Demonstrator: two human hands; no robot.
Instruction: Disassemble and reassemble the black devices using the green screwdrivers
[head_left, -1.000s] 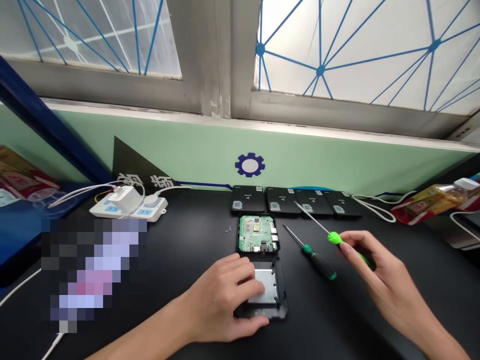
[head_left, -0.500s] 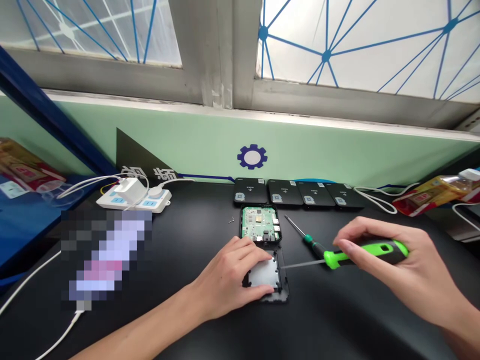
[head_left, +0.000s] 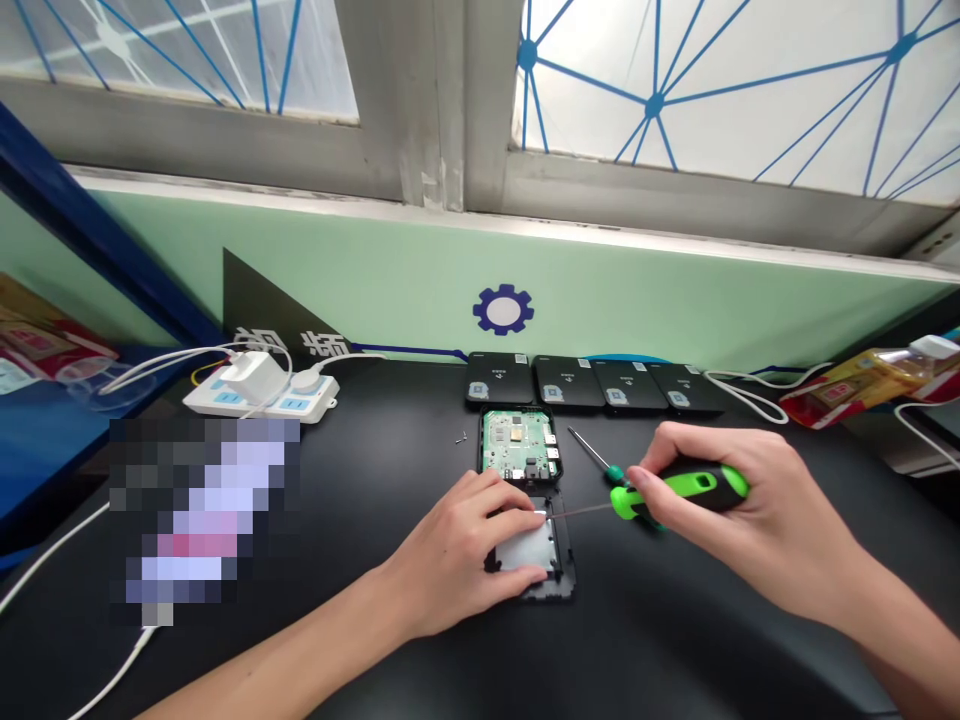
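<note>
My left hand [head_left: 469, 550] rests on a black cover [head_left: 568, 575] with a silver metal plate [head_left: 525, 548], its thumb and fingers spread across the plate's sides. In my right hand [head_left: 739, 500] is a green and black screwdriver [head_left: 686, 487], its thin shaft pointing left. The shaft's tip is at the plate's upper right edge, close to my left fingertips. Just behind the cover lies an open black case with a green circuit board [head_left: 517, 440]. A second screwdriver [head_left: 596, 450], with a dark green handle, lies partly hidden behind my right hand.
Several black boxes [head_left: 499, 380] line the back of the table. Small screws [head_left: 460, 437] lie left of the circuit board. A white power strip [head_left: 315, 400] with cables and a pixelated area are on the left. A packaged item [head_left: 847, 385] stands at the right.
My right hand has moved left with the green and black screwdriver, bringing its tip from the cover's right side onto the plate's upper right edge. My left hand has stayed in place.
</note>
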